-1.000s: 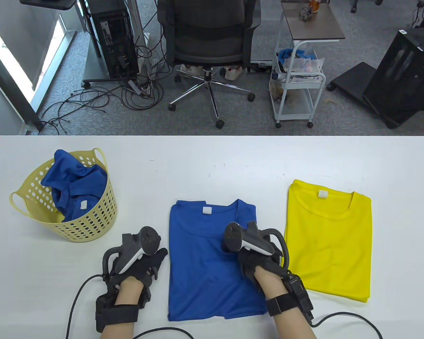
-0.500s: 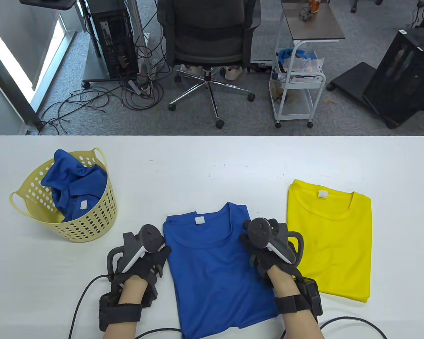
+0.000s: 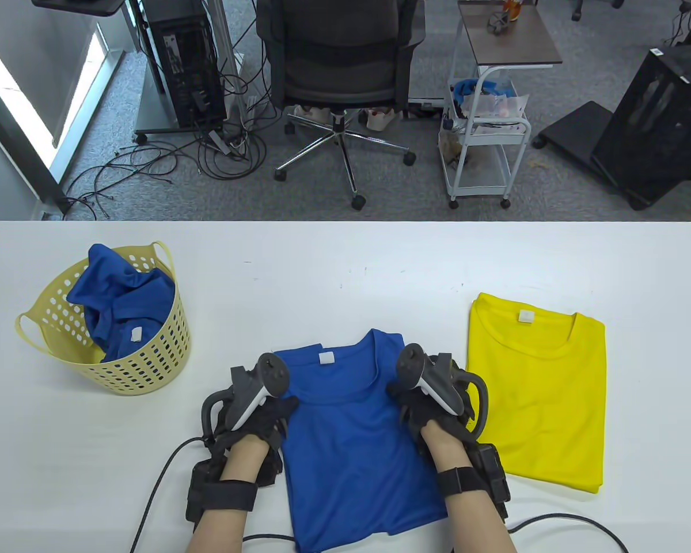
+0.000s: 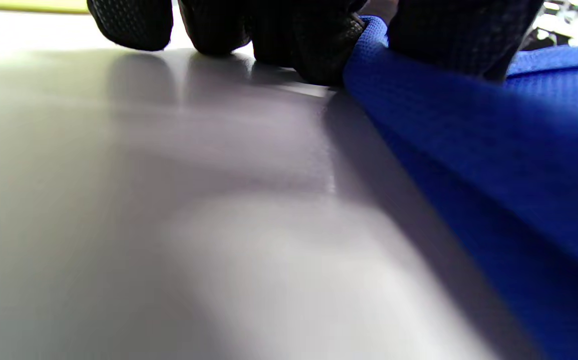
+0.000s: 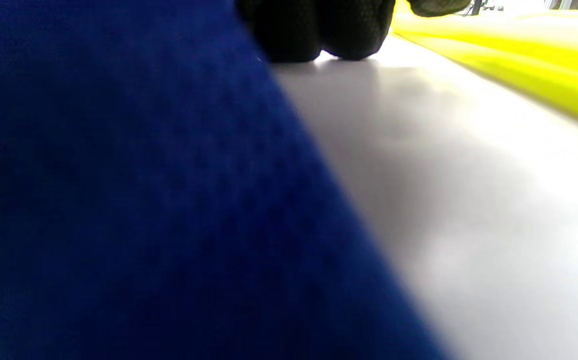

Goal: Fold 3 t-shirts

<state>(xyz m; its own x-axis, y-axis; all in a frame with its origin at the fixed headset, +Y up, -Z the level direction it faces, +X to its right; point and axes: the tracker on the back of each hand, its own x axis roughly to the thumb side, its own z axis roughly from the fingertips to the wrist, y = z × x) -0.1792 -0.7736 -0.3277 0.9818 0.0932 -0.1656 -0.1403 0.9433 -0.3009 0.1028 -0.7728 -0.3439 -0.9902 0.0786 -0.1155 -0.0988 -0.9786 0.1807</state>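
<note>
While the blue shirt (image 3: 351,438) lies folded at the table's (image 3: 345,259) near edge, the left hand (image 3: 259,420) pinches its left side, grip closed on cloth. Right hand (image 3: 432,412) clutches the right side, knuckles down. Yellow shirt (image 3: 538,391) sits folded just right; another blue one fills the basket (image 3: 150,363).

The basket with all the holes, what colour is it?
The perforated plastic basket is pale yellow, seen best in the table view.
</note>
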